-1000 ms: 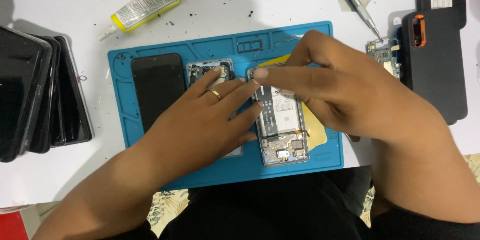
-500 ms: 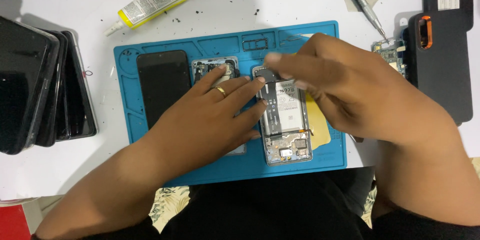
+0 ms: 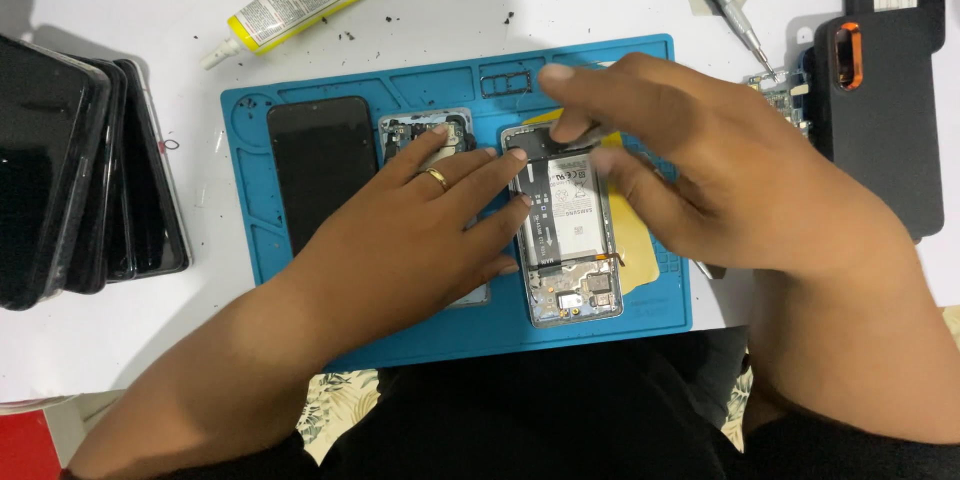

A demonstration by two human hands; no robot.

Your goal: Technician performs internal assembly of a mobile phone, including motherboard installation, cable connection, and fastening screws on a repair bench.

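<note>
**Two hands over the opened phone**

Both hands were on the blue silicone repair mat [image 3: 300, 100]. Since half a second before, the right hand [image 3: 700, 180] had barely shifted, fingertips bunched at the top edge of the opened grey smartphone with exposed battery [image 3: 565, 230]; whether they pinched anything, I couldn't tell. The left hand [image 3: 420, 230], gold ring showing, stayed flat, fingers spread, bracing that phone's left side. Beside it lay a black rectangular screen panel [image 3: 312, 165].

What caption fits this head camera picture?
Left hand steadies an opened phone on a blue mat; right hand works at its top.
</note>
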